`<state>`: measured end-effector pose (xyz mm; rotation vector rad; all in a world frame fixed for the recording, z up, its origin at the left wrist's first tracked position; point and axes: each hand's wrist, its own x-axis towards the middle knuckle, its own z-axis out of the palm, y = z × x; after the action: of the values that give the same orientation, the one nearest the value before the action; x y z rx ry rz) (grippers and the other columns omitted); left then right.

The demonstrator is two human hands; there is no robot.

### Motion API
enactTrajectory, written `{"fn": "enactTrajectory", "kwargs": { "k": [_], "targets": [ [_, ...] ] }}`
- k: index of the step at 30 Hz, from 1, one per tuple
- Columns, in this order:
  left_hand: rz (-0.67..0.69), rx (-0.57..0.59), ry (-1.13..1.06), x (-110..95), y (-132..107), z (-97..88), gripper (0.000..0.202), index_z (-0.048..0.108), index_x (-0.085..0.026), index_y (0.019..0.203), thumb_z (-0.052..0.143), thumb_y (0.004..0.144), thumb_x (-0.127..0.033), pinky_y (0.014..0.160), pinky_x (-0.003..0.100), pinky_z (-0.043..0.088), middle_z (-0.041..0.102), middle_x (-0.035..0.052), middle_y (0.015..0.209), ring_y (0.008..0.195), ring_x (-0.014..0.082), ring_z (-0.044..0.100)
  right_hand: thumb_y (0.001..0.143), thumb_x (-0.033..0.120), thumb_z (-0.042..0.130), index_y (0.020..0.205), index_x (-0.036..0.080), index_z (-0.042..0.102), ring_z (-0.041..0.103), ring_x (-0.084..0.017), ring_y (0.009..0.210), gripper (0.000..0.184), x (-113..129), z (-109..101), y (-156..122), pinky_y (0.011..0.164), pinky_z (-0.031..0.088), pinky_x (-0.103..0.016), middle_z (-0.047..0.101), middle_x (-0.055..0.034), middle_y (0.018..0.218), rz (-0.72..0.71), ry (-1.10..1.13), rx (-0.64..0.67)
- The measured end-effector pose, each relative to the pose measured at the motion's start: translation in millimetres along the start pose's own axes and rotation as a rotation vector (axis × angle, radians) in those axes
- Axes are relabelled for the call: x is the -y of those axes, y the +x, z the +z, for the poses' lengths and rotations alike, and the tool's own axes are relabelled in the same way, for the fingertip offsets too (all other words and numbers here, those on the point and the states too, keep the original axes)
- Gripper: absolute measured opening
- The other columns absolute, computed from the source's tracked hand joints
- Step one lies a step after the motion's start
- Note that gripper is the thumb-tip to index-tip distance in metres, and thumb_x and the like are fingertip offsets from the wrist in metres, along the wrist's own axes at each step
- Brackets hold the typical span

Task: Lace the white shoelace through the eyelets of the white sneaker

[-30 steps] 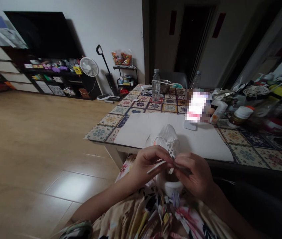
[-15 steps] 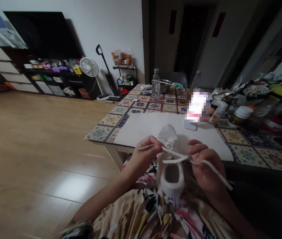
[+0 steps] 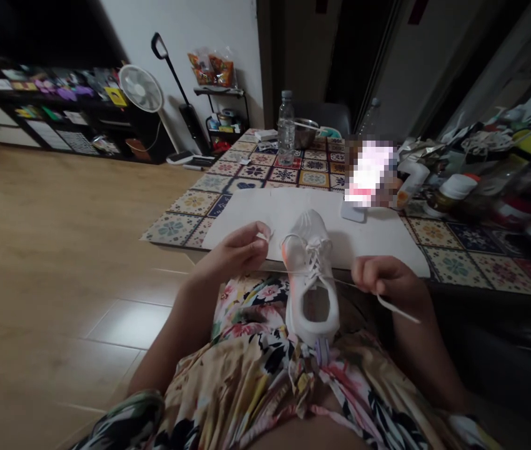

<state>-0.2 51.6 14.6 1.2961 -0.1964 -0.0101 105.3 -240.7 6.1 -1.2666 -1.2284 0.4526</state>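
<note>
A white sneaker (image 3: 311, 275) rests heel-down on my lap, its toe leaning on the table edge. My left hand (image 3: 240, 250) is closed in a pinch on one end of the white shoelace (image 3: 390, 306), left of the shoe. My right hand (image 3: 385, 280) is closed on the other end, right of the shoe, and the loose tip trails out past it. The lace runs taut across the shoe's top eyelets between both hands.
A white sheet (image 3: 293, 219) lies on the patterned tablecloth (image 3: 190, 206) behind the shoe. A water bottle (image 3: 286, 128), a bowl and many jars and containers (image 3: 457, 187) crowd the table's far and right side. Wooden floor (image 3: 59, 219), a fan (image 3: 140, 89) and shelves are at the left.
My hands were together over the shoe's tongue; they have drawn apart sideways, pulling the lace ends tight. The view has tilted lower.
</note>
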Motion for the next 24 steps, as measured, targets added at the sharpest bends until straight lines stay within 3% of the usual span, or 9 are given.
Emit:
{"fn": "enactTrajectory", "kwargs": {
  "k": [3, 6, 11, 14, 17, 21, 24],
  "targets": [
    [-0.104, 0.084, 0.280, -2.0, -1.4, 13.3, 0.029, 0.061, -0.014, 0.090, 0.067, 0.084, -0.042, 0.038, 0.015, 0.018, 0.037, -0.0082, 0.048, 0.038, 0.0045, 0.028, 0.091, 0.048, 0.061, 0.070, 0.018, 0.058, 0.052, -0.015, 0.066, 0.036, 5.6, 11.5, 9.6, 0.060, 0.043, -0.027, 0.055, -0.0011, 0.072, 0.141, -0.189, -0.013],
    [-0.124, 0.142, 0.571, -3.9, -2.8, 21.8, 0.024, 0.068, -0.012, 0.086, 0.066, 0.084, -0.036, 0.041, 0.016, 0.025, 0.053, -0.0025, 0.054, 0.043, 0.0058, 0.039, 0.093, 0.046, 0.058, 0.081, 0.019, 0.060, 0.055, -0.015, 0.072, 0.029, 5.8, 18.5, 14.0, 0.064, 0.043, -0.026, 0.059, -0.0006, 0.077, 0.271, -0.369, -0.036],
    [-0.051, 0.193, 0.768, 2.5, -1.9, 17.3, 0.018, 0.073, -0.013, 0.085, 0.068, 0.082, -0.029, 0.053, 0.017, 0.039, 0.069, 0.0029, 0.070, 0.060, 0.0109, 0.056, 0.092, 0.039, 0.061, 0.085, 0.019, 0.063, 0.058, -0.015, 0.073, 0.021, 4.6, 13.1, 9.2, 0.066, 0.044, -0.025, 0.063, 0.0005, 0.078, 0.277, -0.367, 0.071],
    [0.024, 0.262, 0.727, 5.7, 1.6, 9.2, 0.019, 0.074, -0.014, 0.087, 0.064, 0.087, -0.030, 0.061, 0.019, 0.044, 0.069, 0.0035, 0.074, 0.066, 0.0119, 0.058, 0.091, 0.034, 0.065, 0.083, 0.019, 0.066, 0.058, -0.014, 0.073, 0.017, 3.7, 5.1, 8.0, 0.070, 0.044, -0.025, 0.064, 0.0011, 0.076, 0.208, -0.276, 0.128],
    [0.167, 0.372, 0.591, 4.2, 5.3, 4.7, 0.024, 0.073, -0.014, 0.078, 0.067, 0.086, -0.036, 0.074, 0.024, 0.048, 0.066, 0.0067, 0.081, 0.077, 0.0143, 0.060, 0.088, 0.034, 0.070, 0.080, 0.019, 0.069, 0.059, -0.015, 0.080, 0.017, -1.4, 1.9, 8.0, 0.077, 0.045, -0.027, 0.064, -0.0010, 0.082, 0.110, -0.065, 0.140],
    [0.257, 0.390, 0.300, 6.4, 5.4, 14.1, 0.023, 0.071, -0.015, 0.072, 0.073, 0.082, -0.035, 0.090, 0.031, 0.047, 0.068, 0.0108, 0.099, 0.097, 0.0190, 0.063, 0.082, 0.040, 0.075, 0.074, 0.022, 0.070, 0.061, -0.019, 0.099, 0.020, -12.0, 15.7, 9.1, 0.092, 0.045, -0.034, 0.066, -0.0032, 0.096, 0.012, 0.240, -0.020],
    [0.224, 0.296, 0.052, 15.4, 3.4, 29.4, 0.023, 0.069, -0.015, 0.071, 0.076, 0.080, -0.035, 0.089, 0.034, 0.049, 0.070, 0.0085, 0.091, 0.093, 0.0199, 0.065, 0.080, 0.040, 0.078, 0.074, 0.026, 0.071, 0.066, -0.019, 0.087, 0.017, -16.8, 34.4, 13.9, 0.099, 0.043, -0.040, 0.070, -0.0003, 0.082, -0.032, 0.399, -0.165]
  ]
}}
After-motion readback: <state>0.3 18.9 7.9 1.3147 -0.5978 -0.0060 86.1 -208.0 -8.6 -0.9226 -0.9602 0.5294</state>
